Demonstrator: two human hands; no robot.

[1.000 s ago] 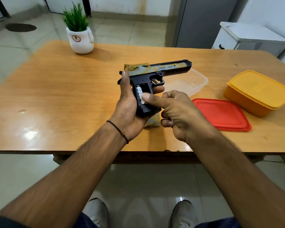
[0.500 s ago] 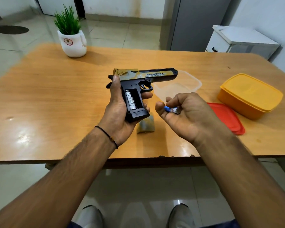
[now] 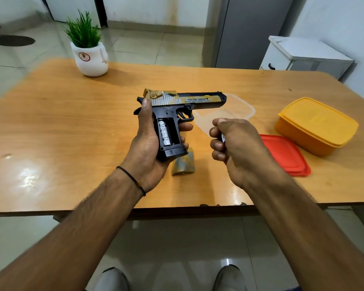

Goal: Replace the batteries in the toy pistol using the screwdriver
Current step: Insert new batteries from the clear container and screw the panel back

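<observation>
My left hand point(image 3: 147, 143) grips the black and gold toy pistol point(image 3: 183, 101) by its handle, barrel pointing right above the table. The battery bay in the handle is uncovered; one white battery point(image 3: 164, 132) sits in its left slot and the right slot is empty. My right hand point(image 3: 237, 148), a little to the right of the pistol, has its fingers curled round a second battery point(image 3: 223, 137), of which only a small end shows. The gold battery cover point(image 3: 183, 163) lies on the table just below the pistol's handle. No screwdriver is in sight.
A clear plastic box point(image 3: 240, 111) stands behind my right hand, its red lid point(image 3: 286, 154) to the right. A closed yellow box point(image 3: 315, 124) sits at the far right. A white pot with a green plant point(image 3: 90, 59) stands at the back left of the wooden table point(image 3: 61, 127).
My right index finger left the battery bay a second ago. The right hand drew away to the right with a battery and has now curled round it, leaving the bay's right slot empty.
</observation>
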